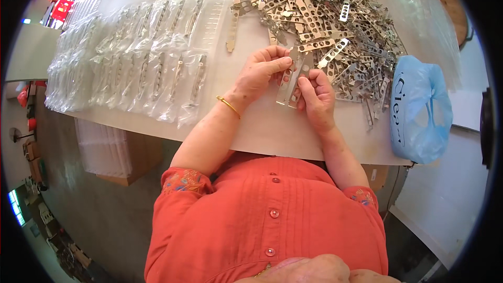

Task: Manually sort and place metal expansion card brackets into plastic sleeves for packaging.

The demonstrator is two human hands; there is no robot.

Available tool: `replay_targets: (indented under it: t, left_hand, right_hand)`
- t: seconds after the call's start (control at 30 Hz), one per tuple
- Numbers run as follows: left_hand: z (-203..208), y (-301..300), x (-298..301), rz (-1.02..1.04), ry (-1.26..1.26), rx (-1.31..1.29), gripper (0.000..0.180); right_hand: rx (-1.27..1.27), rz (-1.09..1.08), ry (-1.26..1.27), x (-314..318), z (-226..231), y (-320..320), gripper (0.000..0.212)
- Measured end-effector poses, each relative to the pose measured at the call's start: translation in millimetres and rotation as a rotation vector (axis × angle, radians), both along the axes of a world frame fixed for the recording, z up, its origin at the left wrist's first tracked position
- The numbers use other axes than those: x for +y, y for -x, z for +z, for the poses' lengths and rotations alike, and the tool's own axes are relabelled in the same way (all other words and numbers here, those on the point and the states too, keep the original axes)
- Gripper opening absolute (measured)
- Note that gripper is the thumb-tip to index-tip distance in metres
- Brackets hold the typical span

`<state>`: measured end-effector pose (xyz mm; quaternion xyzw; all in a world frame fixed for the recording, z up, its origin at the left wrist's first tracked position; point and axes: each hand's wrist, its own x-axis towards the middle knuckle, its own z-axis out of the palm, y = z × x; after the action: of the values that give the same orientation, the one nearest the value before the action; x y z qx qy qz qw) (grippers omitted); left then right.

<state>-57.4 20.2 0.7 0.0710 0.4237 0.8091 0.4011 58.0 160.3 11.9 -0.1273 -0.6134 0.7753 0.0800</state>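
Over the table's front part, both my hands are closed on a small clear plastic bag with a flat metal bracket at it. My left hand pinches the upper left side between thumb and fingers. From the lower right, my right hand grips the opposite edge, its thumb on top. Whether the bracket lies fully inside the bag I cannot tell, as fingers and glare cover part of it. Just beyond my hands spreads a heap of loose punched metal brackets.
At left, rows of clear bags with metal brackets inside lie overlapping on the white table. A blue plastic bag stands at the right edge. Clear plastic sheets lie at the far right. A box with white sheets is below the table.
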Motion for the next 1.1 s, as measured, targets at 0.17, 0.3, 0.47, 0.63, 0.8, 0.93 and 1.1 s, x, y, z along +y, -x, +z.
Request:
replay_targets:
  t: [0.17, 0.3, 0.47, 0.63, 0.8, 0.93, 1.1]
  left_hand:
    - [-1.6, 1.6, -0.4, -0.02, -0.031, -0.008, 0.016]
    - [-0.2, 0.7, 0.3, -0.007, -0.022, -0.009, 0.015]
    - [1.6, 0.1, 0.7, -0.018, 0.005, 0.016, 0.015]
    - [0.6, -0.4, 1.4, -0.012, 0.012, 0.03, 0.018]
    - [-1.5, -0.5, 0.9, -0.013, 0.005, 0.032, 0.018]
    - [0.8, -1.3, 1.3, -0.001, 0.005, 0.032, 0.017]
    - [2.7, -1.2, 0.7, -0.009, 0.03, 0.05, 0.018]
  right_hand:
    - [-0.034, 0.001, -0.036, -1.1, 1.3, 1.3, 0.005]
    - [-0.056, 0.008, -0.035, -1.1, 0.0, 2.2, 0.006]
    - [-0.06, 0.014, -0.02, -1.6, 1.6, 3.3, 0.006]
    - [-0.065, 0.04, -0.056, 1.0, -1.8, 1.9, 0.006]
    - [-0.052, 0.021, -0.066, -0.3, -2.0, 3.7, 0.006]
    - [-0.053, 0.024, -0.056, 0.4, -3.0, 3.9, 0.006]
    - [-0.062, 0.021, -0.069, -0.2, -1.5, 3.8, 0.006]
